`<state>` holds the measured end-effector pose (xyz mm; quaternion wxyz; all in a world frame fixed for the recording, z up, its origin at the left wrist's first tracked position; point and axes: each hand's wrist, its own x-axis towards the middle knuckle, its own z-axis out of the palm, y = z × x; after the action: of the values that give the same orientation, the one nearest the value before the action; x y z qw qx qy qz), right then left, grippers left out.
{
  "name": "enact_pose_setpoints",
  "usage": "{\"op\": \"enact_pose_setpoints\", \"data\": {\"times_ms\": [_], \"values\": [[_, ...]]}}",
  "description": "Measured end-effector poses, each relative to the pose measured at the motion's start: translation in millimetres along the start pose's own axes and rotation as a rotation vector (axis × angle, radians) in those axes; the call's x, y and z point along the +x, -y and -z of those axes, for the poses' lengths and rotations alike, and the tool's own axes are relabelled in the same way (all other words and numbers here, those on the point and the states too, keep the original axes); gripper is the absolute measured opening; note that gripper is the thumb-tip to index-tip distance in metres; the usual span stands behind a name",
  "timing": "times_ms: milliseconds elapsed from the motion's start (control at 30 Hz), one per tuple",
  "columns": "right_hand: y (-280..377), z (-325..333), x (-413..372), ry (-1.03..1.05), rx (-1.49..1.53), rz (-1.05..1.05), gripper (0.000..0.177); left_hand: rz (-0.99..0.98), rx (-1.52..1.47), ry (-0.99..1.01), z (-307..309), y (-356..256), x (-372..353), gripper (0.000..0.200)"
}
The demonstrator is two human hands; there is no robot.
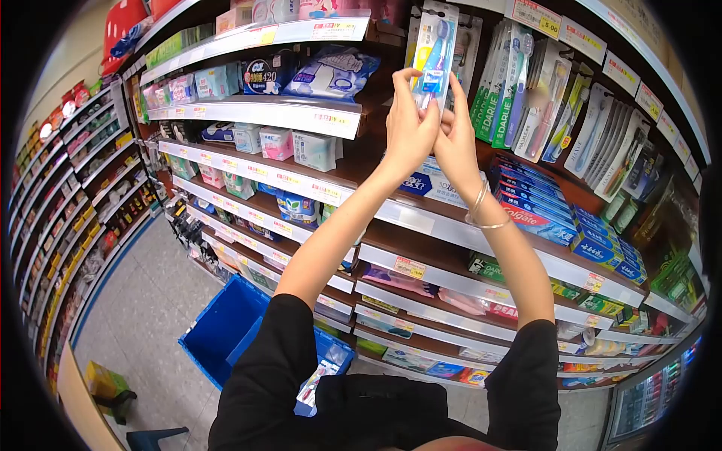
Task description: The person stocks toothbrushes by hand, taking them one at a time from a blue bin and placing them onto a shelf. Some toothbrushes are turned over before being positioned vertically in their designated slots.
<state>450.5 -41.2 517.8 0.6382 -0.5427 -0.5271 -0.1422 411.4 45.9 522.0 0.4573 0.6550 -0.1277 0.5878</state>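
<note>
Fingers of your left hand (pixel 410 131) are curled shut on the lower end of the pack (pixel 436 41); your right hand (pixel 456 146) pinches the same end from the other side. Pack stands upright above both hands, just left of the hanging toothbrushes (pixel 519 83).

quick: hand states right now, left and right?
Left hand: closed on the lower end of the clear plastic toothbrush blister pack.
Right hand: closed on the same pack, from the other side.

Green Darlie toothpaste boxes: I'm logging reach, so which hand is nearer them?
Right. The right hand sits just left of the green Darlie boxes; the left hand is farther left, both gripping the clear toothbrush blister pack.
</note>
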Motion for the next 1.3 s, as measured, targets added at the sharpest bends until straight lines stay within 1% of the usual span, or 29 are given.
{"op": "enact_pose_setpoints", "data": {"times_ms": [100,167,233,300,367,433,467,500,533,567,633,667,700,767,833,900,933,967,1000,1033,1067,1100,1133,1167,1200,1233,1267,1300], "values": [[-10,0,22,0.012,-0.038,-0.025,0.07,0.004,0.023,0.001,1,10,21,0.041],[-19,-2,39,-0.011,-0.082,0.009,0.07,0.035,0.021,-0.005,1,17,35,0.042],[-25,-4,53,-0.025,-0.104,0.006,0.071,-0.056,0.17,-0.043,2,29,47,0.043],[-36,-3,66,0.024,-0.241,-0.034,0.071,-0.041,0.136,-0.04,3,37,52,0.044],[-44,-6,71,0.019,-0.262,-0.021,0.069,-0.089,0.265,-0.041,5,48,55,0.044],[-50,-8,76,-0.019,-0.374,-0.037,0.067,-0.056,0.289,-0.04,6,54,51,0.045],[-53,-7,77,-0.017,-0.374,-0.039,0.067,-0.035,0.33,-0.03,4,56,48,0.047],[-56,-6,79,-0.02,-0.462,-0.037,0.068,-0.016,0.372,-0.02,3,56,46,0.05],[-57,-4,81,-0.024,-0.547,-0.035,0.068,0.058,0.239,0.054,2,55,40,0.053],[-61,-3,85,-0.026,-0.542,-0.037,0.068,0.024,0.282,0.073,1,54,35,0.052],[-69,0,87,0.081,-0.647,-0.092,0.069,-0.013,0.326,0.097,-2,61,26,0.051],[-75,2,84,0.143,-0.645,-0.076,0.071,-0.016,0.304,0.118,-1,66,21,0.052],[-85,3,84,0.147,-0.641,-0.084,0.071,-0.007,0.308,0.12,2,65,18,0.052],[-106,3,82,0.165,-0.662,-0.053,0.076,0.022,0.352,0.173,6,66,11,0.053],[-105,0,67,0.183,-0.623,-0.091,0.075,0.069,0.304,0.2,12,59,1,0.053],[-107,-5,49,0.102,-0.765,0.112,0.075,0.062,0.33,0.135,17,51,-13,0.053],[-79,-5,34,0.202,-0.66,0.108,0.071,0.006,0.299,0.137,22,46,-24,0.051],[-71,-8,15,0.163,-0.68,0.185,0.061,0.026,0.285,0.139,27,39,-37,0.048],[-50,-15,-6,0.144,-0.629,0.244,0.054,-0.04,0.259,0.15,34,31,-52,0.045],[-29,-19,-27,0.158,-0.619,0.288,0.056,-0.075,0.222,0.163,44,15,-70,0.044],[-12,-26,-50,0.185,-0.521,0.226,0.057,-0.033,0.167,0.187,55,-8,-89,0.046],[15,-35,-74,0.22,-0.444,0.097,0.059,-0.056,0.217,0.195,68,-25,-110,0.049],[20,-39,-97,0.261,-0.411,0.137,0.06,-0.103,0.307,0.202,80,-33,-133,0.052],[24,-47,-125,0.267,-0.362,0.073,0.059,-0.053,0.325,0.209,94,-39,-161,0.053],[25,-54,-149,0.34,-0.244,-0.026,0.056,-0.028,0.403,0.187,105,-45,-189,0.051],[12,-63,-184,0.361,-0.195,-0.075,0.053,-0.012,0.453,0.143,116,-41,-226,0.05],[3,-74,-210,0.409,-0.15,-0.111,0.051,0.054,0.529,0.135,125,-40,-258,0.049],[-9,-85,-238,0.459,-0.081,-0.231,0.05,0.177,0.573,0.139,134,-36,-290,0.048]]}}
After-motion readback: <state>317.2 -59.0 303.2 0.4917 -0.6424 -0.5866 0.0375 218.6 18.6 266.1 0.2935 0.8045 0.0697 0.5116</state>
